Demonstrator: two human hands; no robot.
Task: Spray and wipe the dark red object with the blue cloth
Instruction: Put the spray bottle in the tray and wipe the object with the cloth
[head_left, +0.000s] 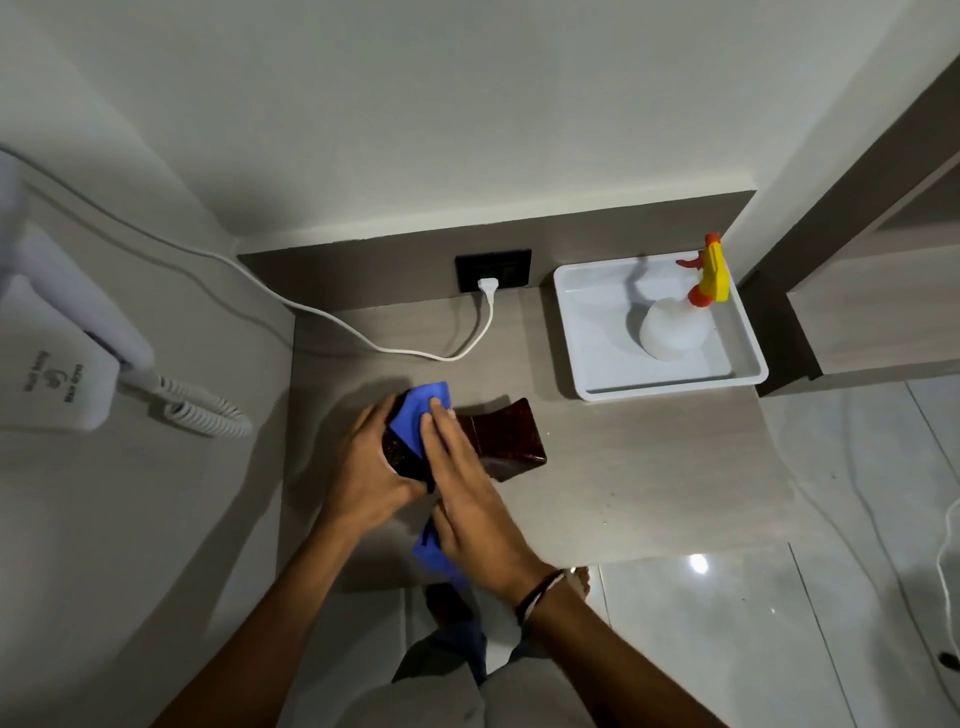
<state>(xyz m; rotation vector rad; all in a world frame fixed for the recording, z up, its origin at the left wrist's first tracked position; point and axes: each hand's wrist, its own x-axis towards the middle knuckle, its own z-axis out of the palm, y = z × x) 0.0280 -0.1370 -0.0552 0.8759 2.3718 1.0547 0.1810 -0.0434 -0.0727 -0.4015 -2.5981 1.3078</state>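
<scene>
The dark red object (506, 439), glossy with flared corners, lies on the grey counter (649, 467) near its front left. My left hand (363, 467) grips the object's left end. My right hand (467, 483) presses the blue cloth (415, 410) flat on the object's top; a tail of the cloth hangs below my right palm. The hands hide the object's left half. The white spray bottle (675, 327) with a yellow and orange trigger head stands apart in a white tray.
The white tray (597, 353) sits at the counter's back right. A white cable (405, 351) runs from a black wall socket (493, 270) across the counter's back. A wall-mounted hair dryer (57, 364) with a coiled cord hangs at left. A shelf unit (872, 312) stands at right.
</scene>
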